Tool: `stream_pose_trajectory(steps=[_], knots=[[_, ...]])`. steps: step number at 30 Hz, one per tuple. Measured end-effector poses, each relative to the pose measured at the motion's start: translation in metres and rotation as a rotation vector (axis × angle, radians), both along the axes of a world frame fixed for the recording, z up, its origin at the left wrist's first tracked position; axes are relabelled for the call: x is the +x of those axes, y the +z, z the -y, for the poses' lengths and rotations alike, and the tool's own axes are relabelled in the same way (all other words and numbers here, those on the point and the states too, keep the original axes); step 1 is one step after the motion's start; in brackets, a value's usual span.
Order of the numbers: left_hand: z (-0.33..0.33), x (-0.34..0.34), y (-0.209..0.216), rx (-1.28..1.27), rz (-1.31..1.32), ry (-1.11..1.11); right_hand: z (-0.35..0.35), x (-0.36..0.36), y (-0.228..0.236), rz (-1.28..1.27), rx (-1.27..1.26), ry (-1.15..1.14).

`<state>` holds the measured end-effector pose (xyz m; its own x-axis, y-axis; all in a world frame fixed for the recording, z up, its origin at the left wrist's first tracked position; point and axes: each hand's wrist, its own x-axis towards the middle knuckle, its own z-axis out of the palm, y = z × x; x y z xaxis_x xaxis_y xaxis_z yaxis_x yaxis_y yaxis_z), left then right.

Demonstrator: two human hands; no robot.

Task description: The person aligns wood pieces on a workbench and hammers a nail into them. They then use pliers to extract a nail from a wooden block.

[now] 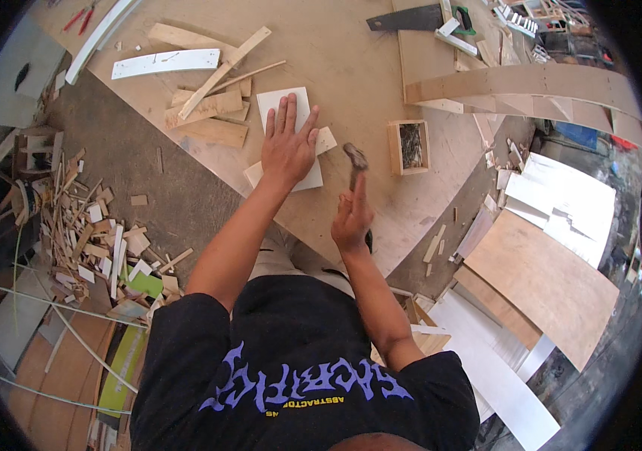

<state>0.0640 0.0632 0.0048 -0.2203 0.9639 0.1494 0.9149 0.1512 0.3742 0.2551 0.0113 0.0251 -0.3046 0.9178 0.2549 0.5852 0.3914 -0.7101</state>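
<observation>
My left hand lies flat, fingers stretched out, on a white board near the table's front edge. A narrow pale wood strip crosses beneath or beside that board; the hand hides how the two meet. In my right hand a hammer is gripped by its handle, the index finger stretched along it. The hammer's head is slightly blurred and sits to the right of the board, apart from it. Further right stands a small open wooden box holding a heap of dark nails.
Wood offcuts and a curved white piece lie at the table's left. A handsaw rests at the back, near a curved wooden frame at right. Scrap wood covers the floor at left; plywood sheets lie at right.
</observation>
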Motion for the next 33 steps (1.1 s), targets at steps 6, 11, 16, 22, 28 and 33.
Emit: stream_pose_trajectory(steps=[6,11,16,22,28,33], knots=[[-0.001,0.001,-0.001,-0.003,0.025,0.001,-0.006,-0.004,0.013,0.016,-0.028,0.0],[-0.005,-0.002,-0.004,-0.011,-0.015,0.002,-0.01,-0.008,0.01,0.048,-0.062,0.025],[-0.003,-0.001,-0.006,-0.005,-0.019,0.0,-0.004,-0.002,-0.01,0.01,-0.05,0.041],[-0.004,0.0,-0.004,0.006,-0.012,-0.002,-0.012,-0.004,-0.005,0.082,-0.12,0.035],[-0.003,0.002,-0.002,-0.001,-0.021,-0.009,-0.013,0.001,0.008,0.014,-0.043,0.004],[-0.006,0.001,-0.004,-0.026,-0.034,-0.006,-0.018,-0.005,0.012,0.07,-0.241,0.012]])
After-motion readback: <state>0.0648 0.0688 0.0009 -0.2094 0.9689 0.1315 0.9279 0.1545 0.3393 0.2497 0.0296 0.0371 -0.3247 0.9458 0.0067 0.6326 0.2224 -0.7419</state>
